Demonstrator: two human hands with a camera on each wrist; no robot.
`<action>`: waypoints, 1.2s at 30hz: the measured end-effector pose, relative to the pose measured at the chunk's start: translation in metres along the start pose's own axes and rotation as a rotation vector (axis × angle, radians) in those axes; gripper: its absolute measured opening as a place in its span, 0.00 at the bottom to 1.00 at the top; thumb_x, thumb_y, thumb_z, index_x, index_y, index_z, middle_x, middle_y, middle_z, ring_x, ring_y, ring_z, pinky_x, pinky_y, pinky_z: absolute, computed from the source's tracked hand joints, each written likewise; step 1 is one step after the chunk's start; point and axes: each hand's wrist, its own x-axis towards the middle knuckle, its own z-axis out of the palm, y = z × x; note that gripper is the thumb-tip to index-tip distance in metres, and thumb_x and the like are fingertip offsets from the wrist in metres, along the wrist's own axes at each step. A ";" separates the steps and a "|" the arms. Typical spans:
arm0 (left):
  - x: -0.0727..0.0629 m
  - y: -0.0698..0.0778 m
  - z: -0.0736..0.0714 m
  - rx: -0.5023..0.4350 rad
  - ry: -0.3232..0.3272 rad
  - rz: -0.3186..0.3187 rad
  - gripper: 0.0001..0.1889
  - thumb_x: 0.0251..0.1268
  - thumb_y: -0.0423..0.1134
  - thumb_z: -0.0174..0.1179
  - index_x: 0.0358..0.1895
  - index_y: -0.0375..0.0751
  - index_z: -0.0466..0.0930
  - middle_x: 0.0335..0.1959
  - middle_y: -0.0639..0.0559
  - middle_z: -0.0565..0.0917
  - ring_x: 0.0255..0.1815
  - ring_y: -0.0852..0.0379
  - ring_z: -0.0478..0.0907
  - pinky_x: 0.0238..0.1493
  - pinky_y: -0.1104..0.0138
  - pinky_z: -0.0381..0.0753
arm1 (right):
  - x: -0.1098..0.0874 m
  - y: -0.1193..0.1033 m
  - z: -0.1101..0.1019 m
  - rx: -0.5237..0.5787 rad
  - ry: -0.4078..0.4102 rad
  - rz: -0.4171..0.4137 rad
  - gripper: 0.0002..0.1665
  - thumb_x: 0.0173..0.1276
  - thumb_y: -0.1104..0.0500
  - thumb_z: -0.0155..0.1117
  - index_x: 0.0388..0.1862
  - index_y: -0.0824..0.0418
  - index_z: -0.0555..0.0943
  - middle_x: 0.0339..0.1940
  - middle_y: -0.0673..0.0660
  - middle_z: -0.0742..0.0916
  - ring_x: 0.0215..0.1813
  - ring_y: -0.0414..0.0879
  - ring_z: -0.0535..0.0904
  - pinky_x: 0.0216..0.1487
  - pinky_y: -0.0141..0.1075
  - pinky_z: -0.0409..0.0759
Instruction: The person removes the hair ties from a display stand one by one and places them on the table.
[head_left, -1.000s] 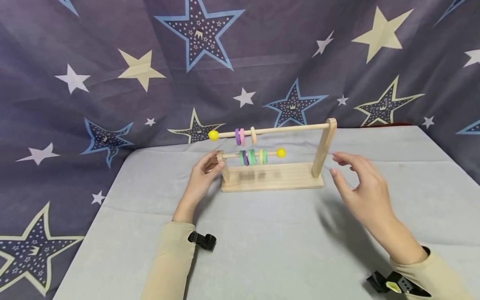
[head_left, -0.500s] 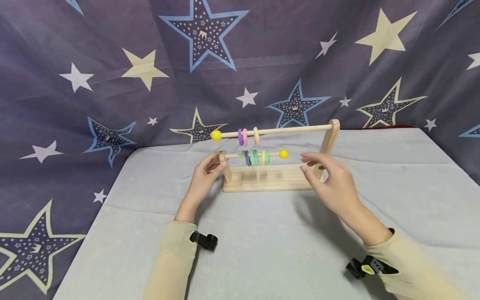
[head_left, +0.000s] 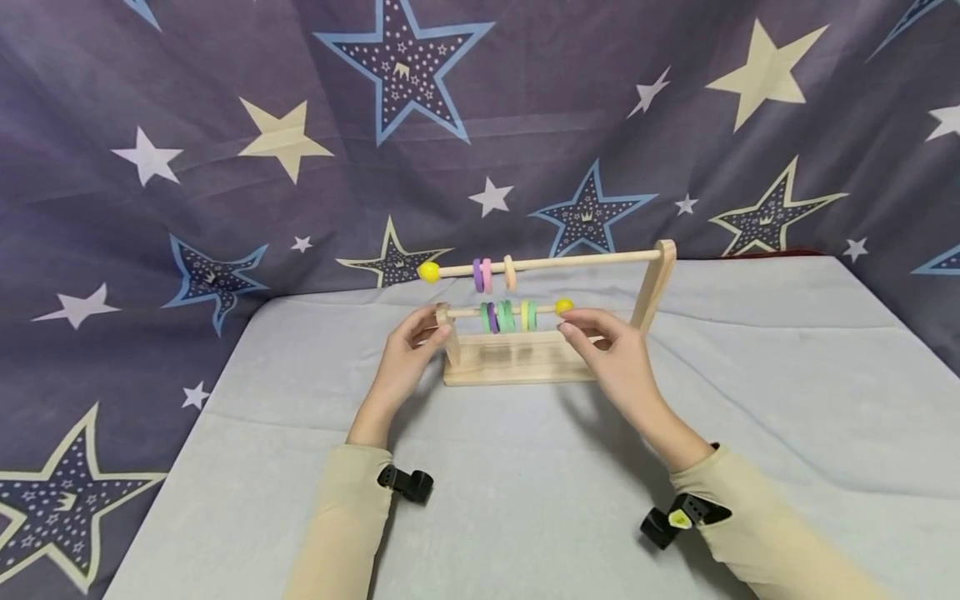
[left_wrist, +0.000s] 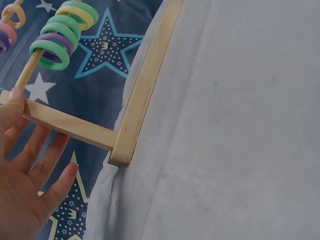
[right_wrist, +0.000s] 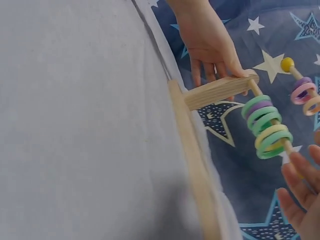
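Now the right hand [head_left: 618, 354] is closing in on the yellow ball [head_left: 564, 307] at the end of the lower rod [head_left: 545, 310], its thumb and forefinger slightly parted, no firm hold showing from where I am standing. The left hand [head_left: 403, 357] is gripping the short post [left_wrist: 75, 123] of the wooden stand [head_left: 517, 372], which is resting on the table [head_left: 487, 500], rings [head_left: 487, 276] hanging on its 2 rods [head_left: 592, 261]. Apparently, this approach is bringing the rod's free end within reach.

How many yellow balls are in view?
2: upper ball on the left end of the upper rod, lower ball on the right end of the lower rod, partly covered by the right hand.
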 end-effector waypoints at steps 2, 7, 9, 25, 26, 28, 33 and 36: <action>0.000 0.000 0.000 -0.001 0.001 0.001 0.26 0.73 0.37 0.59 0.69 0.31 0.68 0.60 0.33 0.77 0.61 0.41 0.75 0.63 0.53 0.69 | 0.001 0.004 0.004 0.039 0.014 0.028 0.14 0.69 0.58 0.68 0.49 0.65 0.86 0.43 0.61 0.89 0.40 0.38 0.82 0.42 0.28 0.78; 0.001 0.000 0.000 -0.005 0.002 0.002 0.25 0.73 0.37 0.59 0.69 0.31 0.68 0.60 0.33 0.77 0.61 0.41 0.75 0.63 0.53 0.69 | 0.001 0.009 0.015 0.046 0.015 0.041 0.14 0.68 0.58 0.69 0.48 0.64 0.87 0.42 0.60 0.89 0.38 0.38 0.82 0.40 0.28 0.77; 0.000 0.000 0.000 -0.006 -0.003 0.000 0.25 0.73 0.37 0.59 0.69 0.32 0.68 0.60 0.33 0.77 0.61 0.41 0.75 0.64 0.53 0.70 | 0.000 0.010 0.020 0.033 0.011 0.043 0.13 0.67 0.58 0.70 0.47 0.64 0.87 0.41 0.59 0.89 0.38 0.39 0.82 0.39 0.29 0.77; -0.001 -0.002 0.002 -0.038 0.007 0.016 0.22 0.73 0.35 0.59 0.67 0.34 0.71 0.57 0.35 0.79 0.59 0.42 0.76 0.60 0.55 0.72 | -0.001 0.016 0.044 -0.067 0.065 0.120 0.12 0.66 0.57 0.72 0.46 0.61 0.88 0.38 0.55 0.90 0.37 0.45 0.83 0.36 0.28 0.75; -0.001 -0.002 0.003 -0.039 0.007 0.016 0.22 0.72 0.35 0.59 0.67 0.34 0.71 0.57 0.35 0.79 0.59 0.42 0.76 0.60 0.55 0.72 | 0.000 0.017 0.045 -0.067 0.070 0.124 0.12 0.65 0.58 0.72 0.46 0.61 0.88 0.38 0.55 0.90 0.37 0.45 0.83 0.36 0.28 0.75; -0.001 -0.002 0.003 -0.043 0.004 0.019 0.23 0.72 0.36 0.59 0.67 0.33 0.71 0.57 0.34 0.79 0.59 0.41 0.76 0.61 0.54 0.72 | 0.000 0.019 0.046 -0.057 0.082 0.133 0.12 0.64 0.59 0.72 0.46 0.62 0.88 0.38 0.56 0.90 0.36 0.46 0.83 0.37 0.27 0.75; 0.000 -0.004 0.003 -0.042 0.000 0.027 0.23 0.73 0.36 0.59 0.67 0.33 0.70 0.58 0.34 0.78 0.60 0.40 0.76 0.62 0.52 0.71 | 0.000 0.021 0.048 -0.029 0.085 0.132 0.12 0.64 0.61 0.73 0.45 0.65 0.88 0.39 0.59 0.90 0.36 0.48 0.83 0.36 0.26 0.76; 0.000 0.002 0.002 -0.044 -0.010 0.011 0.24 0.73 0.36 0.58 0.68 0.31 0.69 0.60 0.32 0.77 0.61 0.39 0.74 0.63 0.52 0.71 | 0.002 0.021 0.050 -0.035 0.080 0.126 0.11 0.64 0.62 0.72 0.44 0.65 0.88 0.39 0.59 0.90 0.36 0.48 0.83 0.37 0.26 0.76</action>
